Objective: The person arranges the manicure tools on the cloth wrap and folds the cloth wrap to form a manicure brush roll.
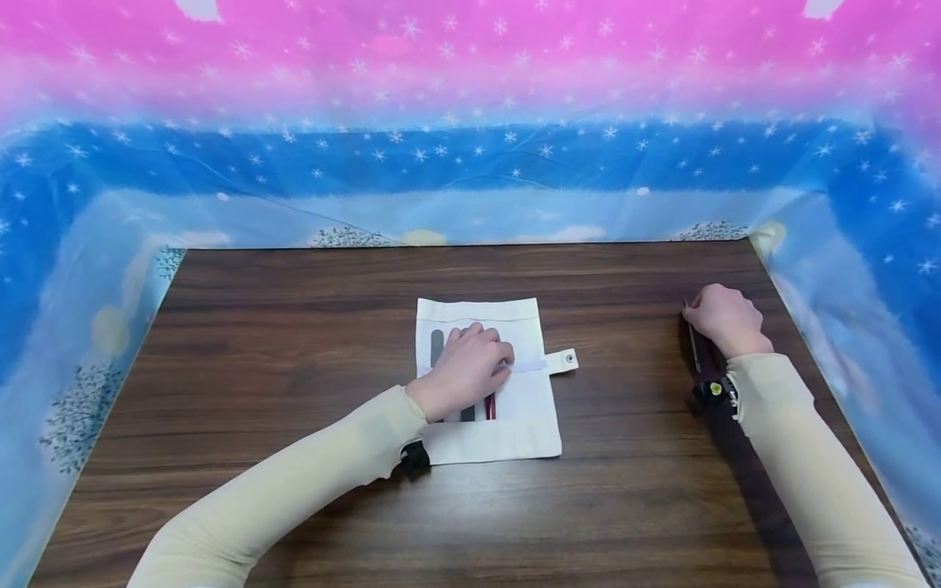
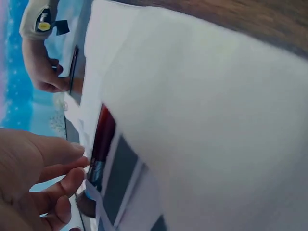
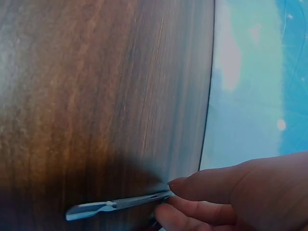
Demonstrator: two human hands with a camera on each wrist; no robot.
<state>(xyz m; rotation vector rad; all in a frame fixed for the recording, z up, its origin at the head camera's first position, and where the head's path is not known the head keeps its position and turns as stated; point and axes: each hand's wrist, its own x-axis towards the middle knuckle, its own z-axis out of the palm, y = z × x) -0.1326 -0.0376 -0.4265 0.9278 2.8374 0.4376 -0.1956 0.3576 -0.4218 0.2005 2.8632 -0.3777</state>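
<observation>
Fingertips of the right hand pinched one end of a slim metal tool near the desk's far right corner, apparently to leave its flattened end free. The left hand, thumb and fingers nearly together, seemed to grip a thin flap's edge, perhaps to hold that layer raised beside a red-handled brush. Beneath, a white pouch lay open mid-desk, likely flat for access, its snap strap toward the right edge.
</observation>
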